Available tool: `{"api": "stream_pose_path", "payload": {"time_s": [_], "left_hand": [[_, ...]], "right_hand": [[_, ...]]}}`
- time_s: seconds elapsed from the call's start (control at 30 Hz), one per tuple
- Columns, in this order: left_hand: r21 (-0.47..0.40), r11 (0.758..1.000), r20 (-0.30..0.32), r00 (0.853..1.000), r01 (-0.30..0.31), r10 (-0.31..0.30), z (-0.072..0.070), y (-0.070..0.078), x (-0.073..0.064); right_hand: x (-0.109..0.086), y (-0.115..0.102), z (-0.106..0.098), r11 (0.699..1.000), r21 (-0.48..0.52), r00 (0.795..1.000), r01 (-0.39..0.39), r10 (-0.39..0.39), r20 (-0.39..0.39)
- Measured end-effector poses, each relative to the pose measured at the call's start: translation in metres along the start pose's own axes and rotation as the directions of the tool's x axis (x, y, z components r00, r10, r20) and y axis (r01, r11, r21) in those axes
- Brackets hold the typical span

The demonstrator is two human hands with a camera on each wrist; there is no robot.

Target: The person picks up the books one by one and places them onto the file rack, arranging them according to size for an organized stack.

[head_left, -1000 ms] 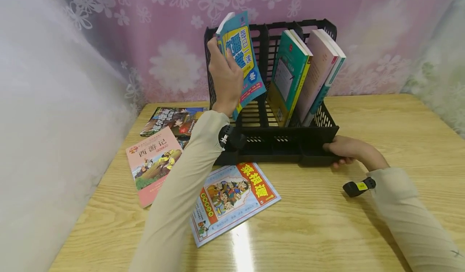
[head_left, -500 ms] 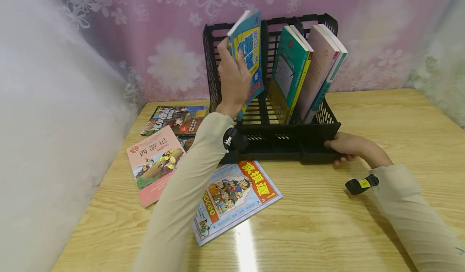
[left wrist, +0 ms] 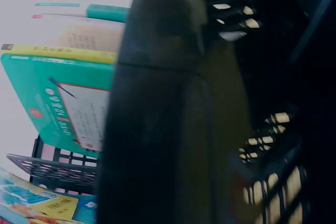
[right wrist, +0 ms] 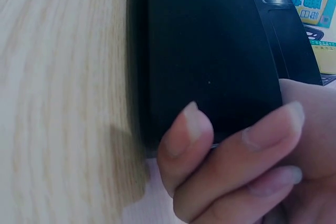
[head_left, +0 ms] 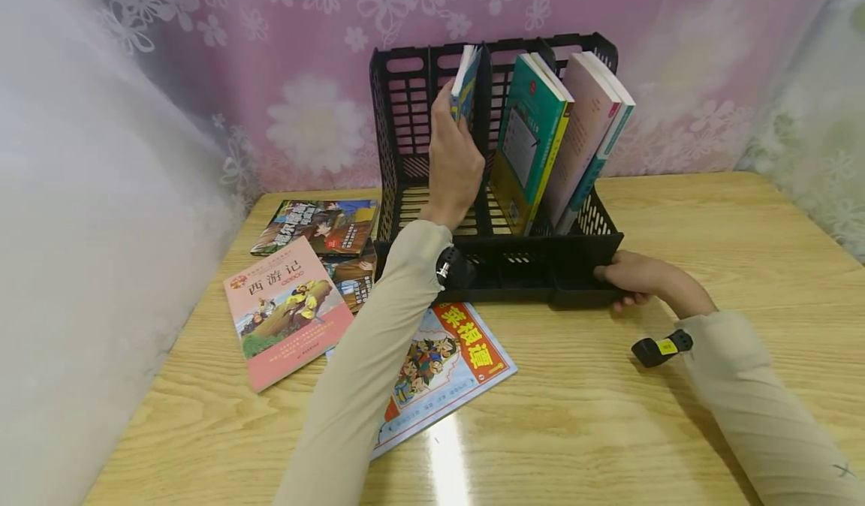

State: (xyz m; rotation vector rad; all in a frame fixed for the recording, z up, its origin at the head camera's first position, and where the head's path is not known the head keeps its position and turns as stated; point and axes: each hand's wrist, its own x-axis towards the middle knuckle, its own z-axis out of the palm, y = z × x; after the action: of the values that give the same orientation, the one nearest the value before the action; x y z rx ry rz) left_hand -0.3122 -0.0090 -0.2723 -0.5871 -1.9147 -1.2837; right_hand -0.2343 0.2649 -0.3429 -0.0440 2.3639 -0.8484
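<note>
My left hand [head_left: 456, 162] grips a blue-and-yellow book [head_left: 466, 78] by its edge inside the left part of a black book rack [head_left: 503, 269]. That book stands nearly upright, its pages turned toward me, and the hand hides its lower part. At the rack's front right corner my right hand [head_left: 642, 277] holds on; in the right wrist view its curled fingers [right wrist: 231, 169] lie against the black wall. Further right in the rack lean a green book [head_left: 534, 146], a pink book [head_left: 584, 123] and a teal-edged white book [head_left: 615, 138].
Left of the rack, a pink book [head_left: 287, 314] overlaps darker comic-style books [head_left: 317, 224] on the wooden table [head_left: 574, 416]. Beneath my left forearm, partly covered, lies a light-blue and orange book [head_left: 453, 371]. A pink floral curtain [head_left: 324, 123] hangs behind the rack.
My left hand has moved right with the blue-and-yellow book and turned it from cover-facing to nearly edge-on. My right hand stays at the rack's corner.
</note>
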Motion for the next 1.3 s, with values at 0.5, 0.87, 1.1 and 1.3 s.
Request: {"api": "stream_pose_path", "payload": {"time_s": [0.5, 0.87, 1.1, 1.3], "left_hand": [[0.1, 0.989, -0.098, 0.988, -0.11, 0.119, 0.016, -0.011, -0.008], [0.075, 0.997, 0.1, 0.994, 0.026, -0.033, 0.04, -0.025, -0.012], [0.24, 0.869, 0.424, 0.759, 0.433, -0.495, 0.02, -0.03, -0.016], [0.32, 0.825, 0.764, 0.388, 0.466, -0.516, -0.013, -0.035, -0.014]], "right_hand": [[0.001, -0.004, 0.0, 0.999, -0.048, 1.0, -0.006, 0.006, -0.008], [0.004, -0.001, 0.001, 0.998, -0.058, 1.0, -0.007, 0.007, -0.008], [0.008, 0.001, 0.003, 0.996, -0.085, 1.0, -0.013, 0.013, 0.003], [0.006, 0.002, -0.001, 0.997, -0.074, 1.0, -0.023, 0.022, -0.02]]}}
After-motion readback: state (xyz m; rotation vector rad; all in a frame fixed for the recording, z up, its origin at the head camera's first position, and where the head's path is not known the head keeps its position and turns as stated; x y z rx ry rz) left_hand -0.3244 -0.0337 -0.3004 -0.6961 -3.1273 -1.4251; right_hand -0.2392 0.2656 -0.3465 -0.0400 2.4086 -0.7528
